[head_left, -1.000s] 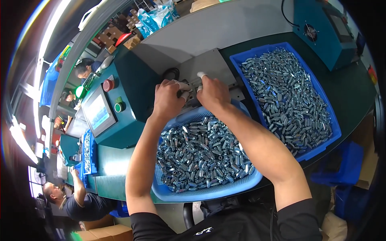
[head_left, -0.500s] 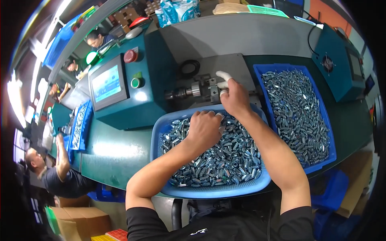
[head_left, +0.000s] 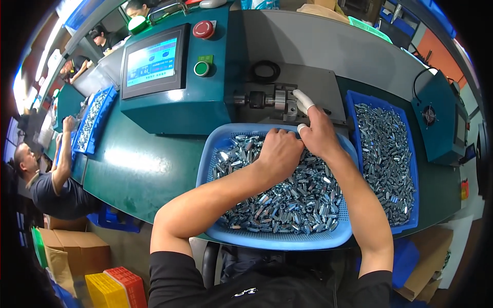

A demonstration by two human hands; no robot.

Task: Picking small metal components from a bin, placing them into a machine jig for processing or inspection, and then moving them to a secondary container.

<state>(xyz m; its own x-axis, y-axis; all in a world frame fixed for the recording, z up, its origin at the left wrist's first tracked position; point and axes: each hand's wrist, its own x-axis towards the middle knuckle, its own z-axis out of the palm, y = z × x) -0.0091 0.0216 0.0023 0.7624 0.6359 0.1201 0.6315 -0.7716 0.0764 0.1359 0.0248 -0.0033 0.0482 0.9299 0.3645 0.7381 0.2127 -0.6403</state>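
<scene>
My left hand (head_left: 280,152) is closed, knuckles up, over the back part of a light blue basket (head_left: 277,242) heaped with small shiny metal parts (head_left: 287,205). What its fingers hold, if anything, is hidden. My right hand (head_left: 320,132) reaches past the basket's back rim with index finger and thumb apart, both in white finger cots. Its index fingertip is at the metal clamping fixture (head_left: 286,100) on the machine's shaft; its thumb is close beside my left fingers. No part shows between finger and thumb, and the other right fingers are mostly hidden.
The green machine (head_left: 179,115) with a lit screen, red button and green button stands left of the fixture. A darker blue bin (head_left: 393,231) of similar parts is at the right, near a second green machine (head_left: 436,115). A co-worker (head_left: 56,190) sits at far left.
The view has shifted, so the machine appears larger and nearer. My left hand has come closer to my right thumb. My right index finger stays at the fixture.
</scene>
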